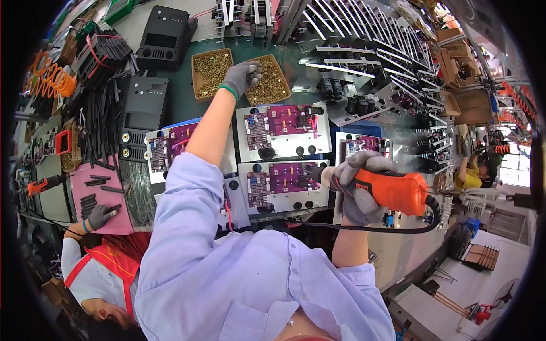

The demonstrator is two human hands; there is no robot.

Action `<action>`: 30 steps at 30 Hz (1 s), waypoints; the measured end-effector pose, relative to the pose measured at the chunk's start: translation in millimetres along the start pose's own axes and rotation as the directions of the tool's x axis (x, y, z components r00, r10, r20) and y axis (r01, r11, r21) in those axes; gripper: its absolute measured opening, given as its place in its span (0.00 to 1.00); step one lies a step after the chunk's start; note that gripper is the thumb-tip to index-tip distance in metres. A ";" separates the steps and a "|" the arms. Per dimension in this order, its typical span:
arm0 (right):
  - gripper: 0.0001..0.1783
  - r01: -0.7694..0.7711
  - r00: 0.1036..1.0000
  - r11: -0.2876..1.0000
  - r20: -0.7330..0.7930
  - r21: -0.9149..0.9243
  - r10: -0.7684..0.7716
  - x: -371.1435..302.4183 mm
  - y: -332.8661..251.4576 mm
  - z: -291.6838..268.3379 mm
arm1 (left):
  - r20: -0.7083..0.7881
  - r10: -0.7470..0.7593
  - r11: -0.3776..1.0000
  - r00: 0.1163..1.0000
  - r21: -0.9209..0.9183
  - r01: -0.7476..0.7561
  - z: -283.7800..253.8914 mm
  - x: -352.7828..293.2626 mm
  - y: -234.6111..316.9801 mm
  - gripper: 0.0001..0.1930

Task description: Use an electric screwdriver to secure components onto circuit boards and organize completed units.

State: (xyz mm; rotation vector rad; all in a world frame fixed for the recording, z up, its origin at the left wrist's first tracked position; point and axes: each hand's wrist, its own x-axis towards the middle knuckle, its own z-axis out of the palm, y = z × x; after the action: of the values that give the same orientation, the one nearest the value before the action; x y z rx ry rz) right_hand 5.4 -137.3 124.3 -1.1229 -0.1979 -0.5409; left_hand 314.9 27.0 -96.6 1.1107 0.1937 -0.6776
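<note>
Head view: an orange-and-black power screwdriver (401, 192) is being gripped on the right by the grey-gloved right hand (361, 206), fingers wrapped round its body. Its nose is being aimed left at a purple circuit board (280, 182) on a flat silver metal plate (281, 200); bit contact can't be told. The grey-gloved left hand (243, 78) is being held farther off, over the right-hand brown cardboard tray of brass-coloured screws (282, 74), fingers partly curled; can't tell if anything is being pinched. Far left, a pink sheet (126, 213) is being reached over by a co-worker's gloved hand (102, 217).
</note>
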 end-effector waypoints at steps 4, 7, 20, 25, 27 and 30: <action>0.27 0.024 0.998 0.999 -0.050 0.036 -0.023 14.2 9.5 -6.6 | 0.162 -0.046 0.883 0.986 -0.455 0.116 8.9 -11.1 -6.3 0.10; 0.27 0.061 0.998 0.992 -0.041 0.107 -0.057 26.9 14.0 -9.4 | 0.257 0.047 0.805 0.965 -0.582 0.116 18.1 -26.3 -10.3 0.11; 0.25 0.300 0.952 0.911 -0.144 0.283 -0.269 70.0 25.6 3.8 | 0.442 0.152 0.755 0.884 -0.630 0.184 49.0 -180.7 -19.5 0.12; 0.26 0.265 0.964 0.893 -0.066 0.363 -0.259 71.1 38.0 9.4 | 0.364 0.080 0.670 0.928 -0.709 0.220 54.2 -199.3 -39.8 0.12; 0.26 0.239 0.971 0.904 -0.062 0.355 -0.233 69.6 37.9 11.4 | 0.386 0.087 0.640 0.918 -0.728 0.246 54.6 -201.5 -43.6 0.12; 0.26 0.226 0.973 0.930 -0.033 0.289 -0.226 65.4 41.6 12.6 | 0.363 0.041 0.632 0.931 -0.731 0.257 60.8 -207.3 -40.3 0.13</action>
State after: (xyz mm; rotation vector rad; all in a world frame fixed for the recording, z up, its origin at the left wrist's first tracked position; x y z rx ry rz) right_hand 83.8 -133.0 123.5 -0.8159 -0.3989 -0.6923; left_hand 117.2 47.1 -2.9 0.1248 0.2178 -0.7814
